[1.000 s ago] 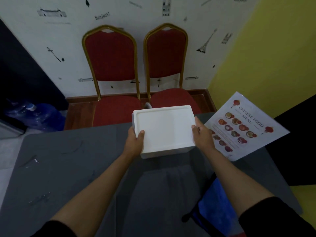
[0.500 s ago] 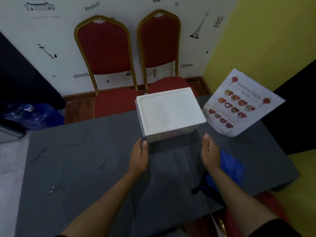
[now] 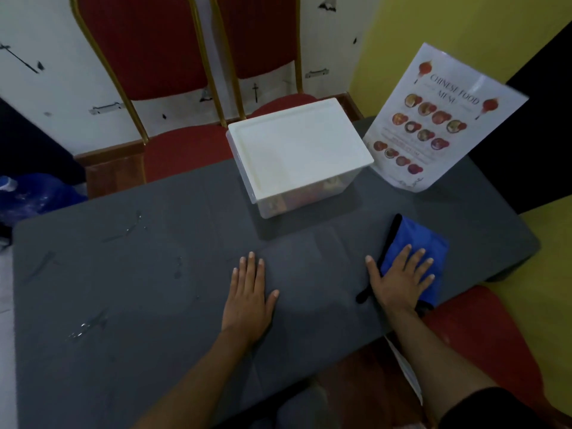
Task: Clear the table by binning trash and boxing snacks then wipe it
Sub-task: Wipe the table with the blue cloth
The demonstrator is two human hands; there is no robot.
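At a dark grey table (image 3: pixel 123 289), seen from the head camera, a person's right hand (image 3: pixel 399 280) lies flat, fingers spread, on a folded blue cloth with black trim (image 3: pixel 430 243) near the front right edge, seemingly to start wiping. Its long axis runs from the near edge toward the far side. Beside it, the left hand (image 3: pixel 249 294) rests palm-down, fingers loosely together, holding nothing, likely as a brace. Behind them, a lidded translucent plastic box (image 3: pixel 297 153) holds what look like snacks beside a standing menu card (image 3: pixel 433 125).

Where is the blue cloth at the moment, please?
The blue cloth lies on the table's right side, under the right hand, nearer than the menu.
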